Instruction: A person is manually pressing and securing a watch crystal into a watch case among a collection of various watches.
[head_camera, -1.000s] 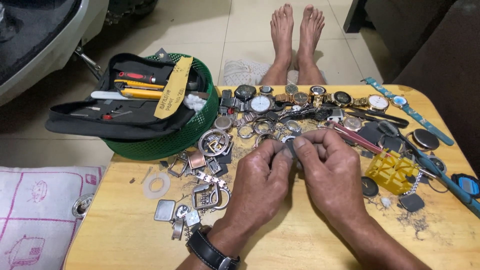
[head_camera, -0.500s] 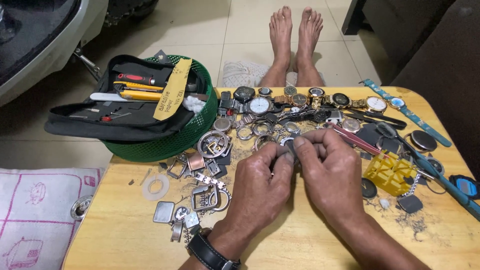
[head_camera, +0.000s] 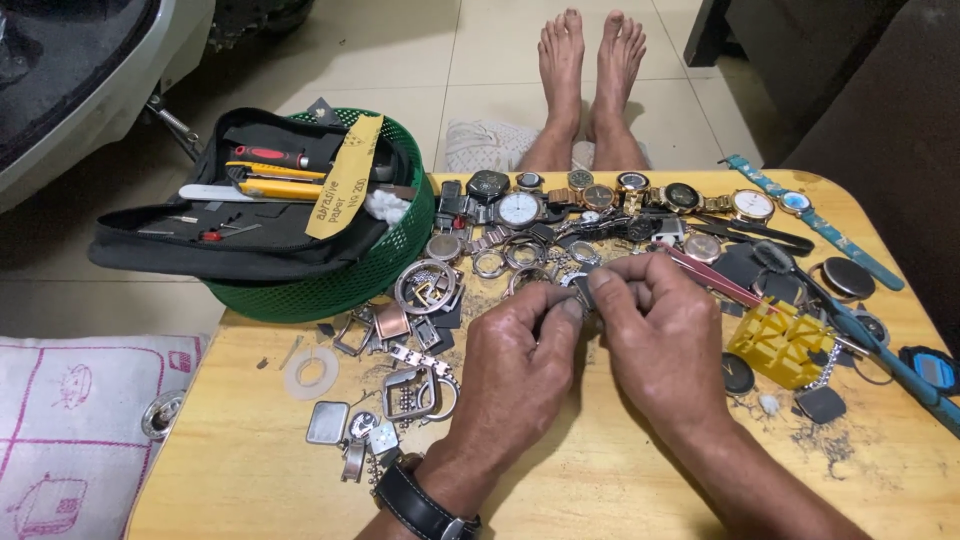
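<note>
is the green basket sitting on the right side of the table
No, the green basket sits at the table's far left corner, holding a black tool pouch.

Only 1 view: the camera sits on the person's head and looks steeply down and forward. It is close over the wooden worktop (head_camera: 560, 480), with both forearms entering from the bottom edge. The far edge of the frame reaches the tiled floor (head_camera: 470, 60) and the person's bare feet (head_camera: 590, 70).
</note>
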